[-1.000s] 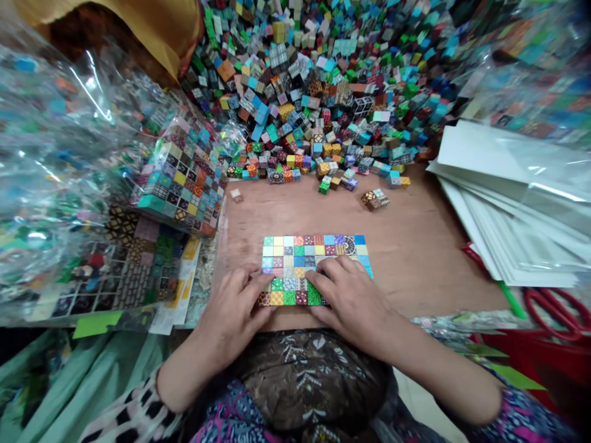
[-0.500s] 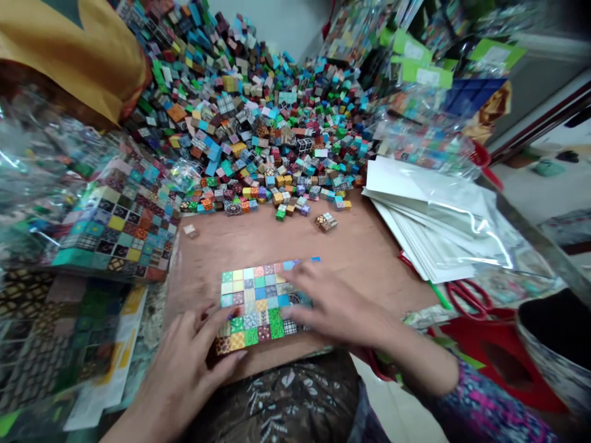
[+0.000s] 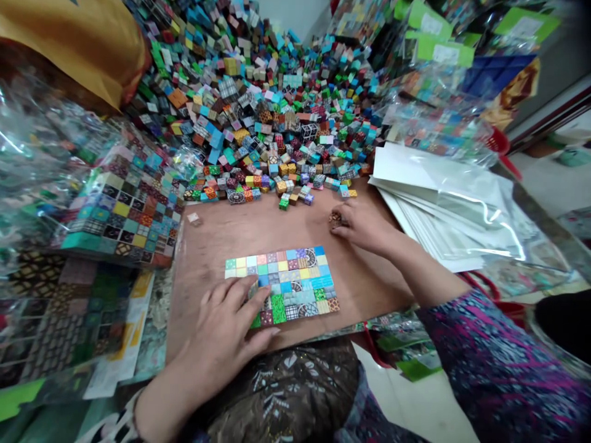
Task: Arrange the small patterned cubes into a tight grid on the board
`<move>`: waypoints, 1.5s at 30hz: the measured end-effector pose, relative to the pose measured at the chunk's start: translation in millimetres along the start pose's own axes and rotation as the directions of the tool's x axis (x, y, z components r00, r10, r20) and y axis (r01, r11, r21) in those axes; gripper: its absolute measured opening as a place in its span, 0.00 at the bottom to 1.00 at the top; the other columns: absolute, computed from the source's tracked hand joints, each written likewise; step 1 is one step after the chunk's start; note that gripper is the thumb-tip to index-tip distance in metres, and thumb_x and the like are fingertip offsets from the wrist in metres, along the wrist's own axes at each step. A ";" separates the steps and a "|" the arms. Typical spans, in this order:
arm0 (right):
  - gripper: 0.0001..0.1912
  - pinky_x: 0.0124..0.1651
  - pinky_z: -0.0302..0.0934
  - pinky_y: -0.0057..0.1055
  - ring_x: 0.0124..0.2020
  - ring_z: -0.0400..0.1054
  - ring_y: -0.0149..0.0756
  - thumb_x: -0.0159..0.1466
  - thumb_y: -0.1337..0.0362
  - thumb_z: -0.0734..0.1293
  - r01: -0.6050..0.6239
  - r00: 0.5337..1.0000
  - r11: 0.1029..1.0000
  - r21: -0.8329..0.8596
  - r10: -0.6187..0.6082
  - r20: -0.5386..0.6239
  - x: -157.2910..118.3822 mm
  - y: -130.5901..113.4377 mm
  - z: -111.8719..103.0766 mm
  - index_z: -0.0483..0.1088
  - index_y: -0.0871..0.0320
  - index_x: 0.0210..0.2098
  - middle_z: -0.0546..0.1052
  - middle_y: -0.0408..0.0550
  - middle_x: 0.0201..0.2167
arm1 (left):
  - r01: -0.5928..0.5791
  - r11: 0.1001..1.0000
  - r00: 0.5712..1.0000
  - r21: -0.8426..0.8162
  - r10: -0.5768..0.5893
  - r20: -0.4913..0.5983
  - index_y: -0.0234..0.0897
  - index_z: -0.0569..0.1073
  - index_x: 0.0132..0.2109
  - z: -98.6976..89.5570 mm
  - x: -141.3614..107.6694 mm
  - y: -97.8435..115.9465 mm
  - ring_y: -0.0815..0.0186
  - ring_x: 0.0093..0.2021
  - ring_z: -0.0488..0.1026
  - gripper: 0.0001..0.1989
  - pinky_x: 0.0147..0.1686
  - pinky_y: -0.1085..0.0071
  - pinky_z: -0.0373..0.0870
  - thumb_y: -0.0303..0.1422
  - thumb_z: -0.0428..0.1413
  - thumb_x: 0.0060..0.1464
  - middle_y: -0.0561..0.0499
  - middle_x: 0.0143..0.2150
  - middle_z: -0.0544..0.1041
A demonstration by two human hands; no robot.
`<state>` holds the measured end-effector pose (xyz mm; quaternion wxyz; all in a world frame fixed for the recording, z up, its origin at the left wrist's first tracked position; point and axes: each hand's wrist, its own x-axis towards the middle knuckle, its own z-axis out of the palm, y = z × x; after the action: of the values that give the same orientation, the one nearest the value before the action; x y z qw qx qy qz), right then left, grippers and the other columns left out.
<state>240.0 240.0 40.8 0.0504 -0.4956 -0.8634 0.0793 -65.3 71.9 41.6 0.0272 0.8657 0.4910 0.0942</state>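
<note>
A flat mosaic of small coloured and patterned cubes [image 3: 295, 283] lies on a wooden tabletop [image 3: 217, 246]. My left hand [image 3: 226, 317] rests on its lower left part, fingers spread, covering some cubes. My right hand [image 3: 364, 224] is up and to the right of the mosaic, its fingertips closed around a small clump of brown patterned cubes [image 3: 335, 219] on the wood. That clump is partly hidden by my fingers.
A large heap of loose coloured cubes [image 3: 258, 123] fills the far side of the table. Stacked mosaic sheets in clear plastic [image 3: 124, 209] lie at left. White sheets under clear film [image 3: 438, 209] lie at right. A patterned sleeve [image 3: 498, 357] covers my right arm.
My right hand has left the mosaic and moved up and right onto the brown patterned cubes. The mosaic's right part is now uncovered. My left hand stays on the mosaic.
</note>
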 end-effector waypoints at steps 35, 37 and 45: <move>0.17 0.45 0.61 0.38 0.43 0.63 0.44 0.62 0.62 0.70 0.225 0.970 0.951 0.213 -0.240 0.047 -82.2 -123.0 21.3 0.71 0.59 0.50 0.72 0.51 0.41 | -0.070 0.993 0.996 -0.090 0.064 -0.062 0.39 0.68 0.60 30.3 -7.4 -5.2 0.52 0.62 0.66 0.20 0.59 0.47 0.67 0.40 0.51 0.63 0.41 0.62 0.70; 0.20 0.45 0.62 0.39 0.43 0.64 0.45 0.61 0.61 0.71 0.208 0.973 0.956 0.207 -0.224 0.055 -83.3 -125.1 19.4 0.71 0.59 0.51 0.72 0.52 0.42 | -0.104 0.991 0.993 -0.081 0.099 -0.066 0.40 0.68 0.60 32.0 -7.7 -7.9 0.52 0.62 0.67 0.21 0.58 0.49 0.68 0.40 0.52 0.62 0.41 0.62 0.70; 0.27 0.47 0.65 0.42 0.46 0.68 0.46 0.67 0.50 0.64 0.090 0.993 0.941 0.325 -0.110 0.045 -63.3 -85.0 -1.8 0.64 0.58 0.60 0.70 0.58 0.49 | -0.059 0.994 0.994 -0.088 0.050 -0.102 0.41 0.64 0.63 16.7 -6.1 -10.3 0.51 0.63 0.66 0.29 0.60 0.47 0.65 0.48 0.55 0.59 0.42 0.62 0.70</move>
<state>200.1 143.3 58.0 0.1076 -0.4335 -0.8640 0.2324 -73.8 72.8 22.9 0.0393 0.8708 0.4631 0.1601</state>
